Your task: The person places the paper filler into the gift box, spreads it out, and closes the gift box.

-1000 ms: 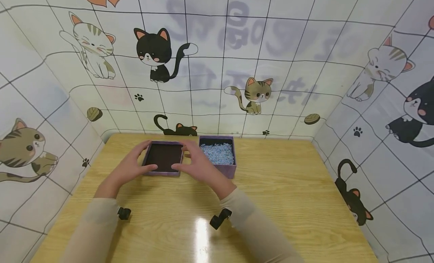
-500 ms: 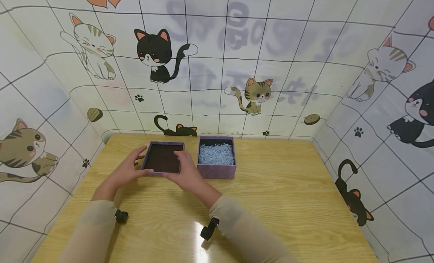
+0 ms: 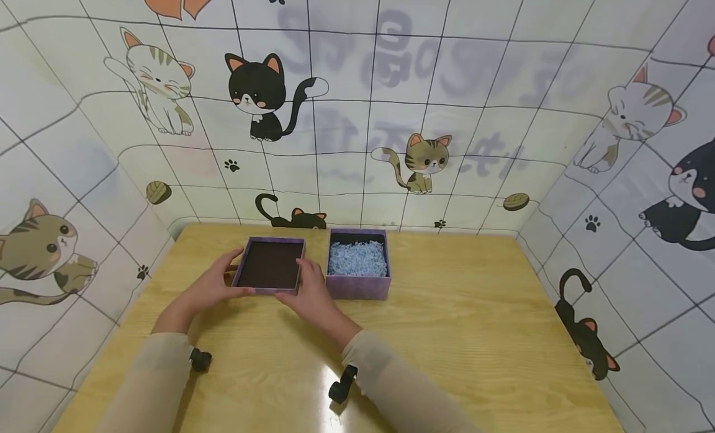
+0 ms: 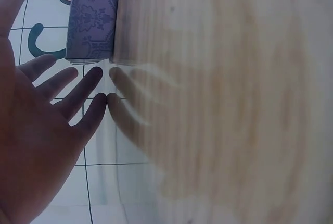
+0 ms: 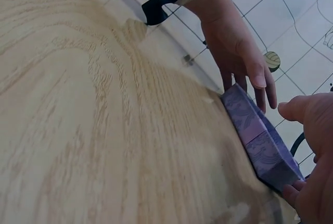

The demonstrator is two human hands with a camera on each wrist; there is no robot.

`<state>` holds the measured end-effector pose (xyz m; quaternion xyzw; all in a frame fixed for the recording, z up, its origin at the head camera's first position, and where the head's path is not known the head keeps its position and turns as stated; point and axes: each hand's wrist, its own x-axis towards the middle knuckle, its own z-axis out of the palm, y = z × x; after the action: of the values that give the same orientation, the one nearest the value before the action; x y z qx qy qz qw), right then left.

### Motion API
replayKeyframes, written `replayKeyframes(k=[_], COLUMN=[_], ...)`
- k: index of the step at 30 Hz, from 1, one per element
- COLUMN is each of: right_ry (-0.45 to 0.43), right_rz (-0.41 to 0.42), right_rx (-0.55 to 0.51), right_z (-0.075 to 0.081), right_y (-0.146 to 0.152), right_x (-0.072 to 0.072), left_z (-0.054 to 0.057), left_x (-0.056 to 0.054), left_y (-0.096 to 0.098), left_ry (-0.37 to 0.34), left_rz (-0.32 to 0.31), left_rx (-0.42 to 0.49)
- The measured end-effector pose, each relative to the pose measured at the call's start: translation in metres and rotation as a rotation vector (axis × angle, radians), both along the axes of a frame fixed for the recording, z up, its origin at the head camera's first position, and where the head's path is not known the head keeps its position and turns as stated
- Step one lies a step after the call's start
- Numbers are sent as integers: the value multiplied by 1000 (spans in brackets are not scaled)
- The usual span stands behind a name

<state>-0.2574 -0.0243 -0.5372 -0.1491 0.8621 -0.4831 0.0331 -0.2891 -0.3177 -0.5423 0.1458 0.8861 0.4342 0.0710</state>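
A shallow purple patterned box lid (image 3: 269, 265) lies dark inside up on the table. My left hand (image 3: 203, 290) is at its left side, thumb by the front left corner. The left wrist view shows that hand's fingers (image 4: 86, 91) spread, just off the lid's patterned wall (image 4: 93, 18). At the lid's right side is my right hand (image 3: 313, 296), its thumb by the front edge. In the right wrist view its fingers (image 5: 292, 193) touch the lid's near corner, and the thumb stands above the rim. Neither hand curls round the lid (image 5: 260, 140).
Right of the lid stands a deeper purple box (image 3: 359, 288) filled with pale blue shredded paper (image 3: 357, 259). The wooden table (image 3: 458, 334) meets a cat-printed cloth backdrop (image 3: 346, 172) at the back and sides. A black wrist camera (image 3: 342, 384) hangs from the right sleeve.
My right hand has drawn back left and nearer from beside the deeper box to the lid's front right corner. The left hand has shifted slightly nearer. The lid has barely moved.
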Motion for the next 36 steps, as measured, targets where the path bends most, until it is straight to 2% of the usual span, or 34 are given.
replayKeyframes(k=[5,10,15,21,24,28,32,36], right_ry=[-72,-140,-149,-149,-127,-26,44,72], right_rz=[-18,-45,-53,-65,-86,-89,-89,-57], right_rx=[-88,-201,-186,-218,-211,-159,-111,-139], right_z=[-12,-18,-21,-24,-22,-11,6,26], right_y=[-1,-2,-5,-7,-8,-8,-7,-2], right_x=[-3,-9,-13,-10,-8,-7,-2,3], left_z=[-5,-5,-8,-9,-4,10,25,38], left_x=[-3,-9,-12,-7,-5,-1,4,10], left_y=[-2,-3,-5,-6,-8,-10,-10,-7], left_ry=[-25,-14,-5,-20,-29,-26,0,30], left_rz=[-19,-38,-40,-36,-22,2,18,32], left_rx=[15,-5,-28,-23,10,52,62,52])
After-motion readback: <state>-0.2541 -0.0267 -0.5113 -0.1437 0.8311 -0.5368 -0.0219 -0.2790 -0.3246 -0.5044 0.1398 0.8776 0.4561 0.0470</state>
